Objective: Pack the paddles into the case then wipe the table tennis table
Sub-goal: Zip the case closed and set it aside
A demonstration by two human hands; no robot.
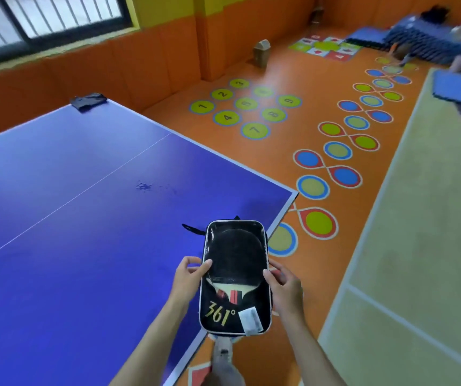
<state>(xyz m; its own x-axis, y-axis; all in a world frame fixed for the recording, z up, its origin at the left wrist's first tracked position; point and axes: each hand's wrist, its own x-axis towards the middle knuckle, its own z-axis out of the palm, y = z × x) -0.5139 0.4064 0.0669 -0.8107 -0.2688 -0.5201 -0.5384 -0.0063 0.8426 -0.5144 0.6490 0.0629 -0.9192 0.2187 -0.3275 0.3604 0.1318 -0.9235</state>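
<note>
Far left, a barred window [48,15] sat above orange wall padding [84,68]. The blue table tennis table [70,218] filled the left half of view, w/ a thin white centre line [84,190] running diagonally and white-edged borders; its near-right corner [293,194] jutted toward the floor. A dark cloth [88,101] lay at the far corner, right on the edge. A small wet-looking smudge [144,186] marked the surface mid-table.

The left hand [188,277] gripped the left side of the paddle case [234,277], thumb curled over the front, fingers behind. The case was held over the table's right edge, approx. above the border, long axis pointing away from the person. Through its clear front a black-rubbered paddle [236,252] showed, pale handle w/ red stripes pointing toward the person. "361°" was printed in gold on the lower black panel; a white tag [250,320] sat beside it, text too small to read. A black strap [193,228] trailed from the case's far-left corner onto the table. The right hand [283,288] held the right side the same way, thumb on the front.

Right of the table: open orange floor [293,79] w/ numbered green circles [244,105], 1–9 partly legible, then chains of blue and green loops. Far right, a beige court area [432,218] w/ white lines, blue mats [459,89], and a blurred person at back.
</note>
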